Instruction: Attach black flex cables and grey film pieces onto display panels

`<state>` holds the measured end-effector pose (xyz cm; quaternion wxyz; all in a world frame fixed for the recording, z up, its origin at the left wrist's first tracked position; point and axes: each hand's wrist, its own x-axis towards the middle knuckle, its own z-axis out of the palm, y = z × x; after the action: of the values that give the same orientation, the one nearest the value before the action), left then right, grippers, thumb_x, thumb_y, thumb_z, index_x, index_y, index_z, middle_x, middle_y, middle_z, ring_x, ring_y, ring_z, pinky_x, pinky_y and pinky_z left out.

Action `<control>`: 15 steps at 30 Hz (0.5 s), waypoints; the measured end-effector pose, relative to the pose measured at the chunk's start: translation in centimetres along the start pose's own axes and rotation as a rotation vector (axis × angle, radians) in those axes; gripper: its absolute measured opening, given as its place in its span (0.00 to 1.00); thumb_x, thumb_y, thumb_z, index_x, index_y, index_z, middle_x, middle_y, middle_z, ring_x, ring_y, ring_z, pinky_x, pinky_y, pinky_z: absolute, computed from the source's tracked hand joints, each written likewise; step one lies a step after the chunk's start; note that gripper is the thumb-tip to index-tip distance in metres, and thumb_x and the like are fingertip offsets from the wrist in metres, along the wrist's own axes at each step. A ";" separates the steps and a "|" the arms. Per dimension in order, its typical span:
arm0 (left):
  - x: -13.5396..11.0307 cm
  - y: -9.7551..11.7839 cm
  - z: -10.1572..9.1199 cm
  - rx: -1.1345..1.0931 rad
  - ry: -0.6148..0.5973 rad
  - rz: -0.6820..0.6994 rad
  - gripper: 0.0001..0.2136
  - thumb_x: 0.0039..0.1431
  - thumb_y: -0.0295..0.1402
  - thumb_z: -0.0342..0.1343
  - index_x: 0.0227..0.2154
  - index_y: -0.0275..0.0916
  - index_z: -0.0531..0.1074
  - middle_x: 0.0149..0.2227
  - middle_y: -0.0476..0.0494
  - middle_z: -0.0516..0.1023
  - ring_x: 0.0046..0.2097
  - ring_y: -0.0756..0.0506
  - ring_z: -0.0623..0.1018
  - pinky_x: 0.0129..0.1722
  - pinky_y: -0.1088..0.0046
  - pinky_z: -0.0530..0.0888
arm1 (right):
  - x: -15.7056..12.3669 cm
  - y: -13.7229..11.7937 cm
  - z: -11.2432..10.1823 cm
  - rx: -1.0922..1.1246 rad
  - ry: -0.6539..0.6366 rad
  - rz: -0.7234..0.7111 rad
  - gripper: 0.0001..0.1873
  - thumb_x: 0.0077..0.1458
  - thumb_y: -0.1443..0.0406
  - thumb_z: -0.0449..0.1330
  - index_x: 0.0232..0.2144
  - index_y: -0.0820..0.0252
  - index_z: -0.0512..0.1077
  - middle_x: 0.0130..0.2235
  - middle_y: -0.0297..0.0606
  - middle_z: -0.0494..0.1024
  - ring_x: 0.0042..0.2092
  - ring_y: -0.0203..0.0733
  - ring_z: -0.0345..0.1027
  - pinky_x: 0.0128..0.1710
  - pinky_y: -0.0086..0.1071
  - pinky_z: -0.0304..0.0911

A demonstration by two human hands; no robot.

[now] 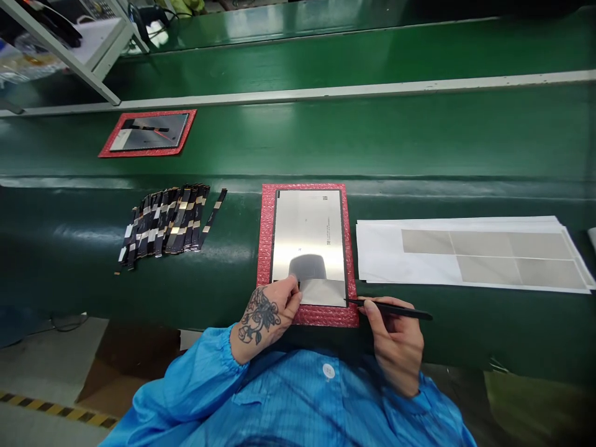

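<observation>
In front of me a silver display panel (307, 230) lies on a red bubble-wrap sheet (321, 318). A pale grey rectangular sheet (323, 292) covers the panel's near end. My left hand (272, 307), tattooed on the back, is at the near left of the panel, thumb and fingers pinched by the grey sheet's left edge; what they grip is too small to make out. My right hand (395, 332) holds black tweezers (400, 309), whose tips reach the right edge of the grey sheet.
Left of the panel lies a row of black flex cables (170, 220). White backing sheets (379, 251) with grey rectangular stickers (484, 245) lie on the right. Farther back left, another panel (172, 133) rests on red bubble wrap. A white rail (298, 95) crosses the green bench (419, 149).
</observation>
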<state>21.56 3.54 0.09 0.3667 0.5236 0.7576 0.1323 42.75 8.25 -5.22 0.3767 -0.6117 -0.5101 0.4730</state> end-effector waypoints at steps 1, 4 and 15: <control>0.0 0.0 0.0 0.002 0.001 0.005 0.08 0.63 0.33 0.46 0.28 0.41 0.64 0.25 0.51 0.70 0.28 0.49 0.71 0.30 0.75 0.62 | 0.0 0.0 0.0 -0.001 0.001 0.000 0.17 0.49 0.52 0.66 0.36 0.56 0.71 0.34 0.35 0.78 0.35 0.43 0.74 0.39 0.41 0.71; 0.1 0.0 0.0 0.017 -0.009 0.000 0.07 0.63 0.33 0.46 0.28 0.40 0.64 0.25 0.51 0.70 0.28 0.49 0.71 0.30 0.75 0.62 | -0.1 -0.1 0.0 -0.006 0.006 0.007 0.18 0.49 0.52 0.66 0.36 0.56 0.71 0.33 0.35 0.78 0.35 0.44 0.74 0.38 0.42 0.71; 0.2 -0.6 -0.5 0.160 -0.022 -0.061 0.11 0.62 0.39 0.50 0.27 0.41 0.61 0.25 0.51 0.70 0.29 0.47 0.70 0.30 0.73 0.59 | -0.1 -0.9 0.0 -0.011 0.010 0.030 0.16 0.48 0.53 0.67 0.34 0.56 0.71 0.32 0.35 0.79 0.35 0.44 0.75 0.38 0.39 0.70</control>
<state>20.73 3.61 0.03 0.3357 0.5293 0.7773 0.0544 42.47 8.30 -4.30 0.3688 -0.6236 -0.5015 0.4729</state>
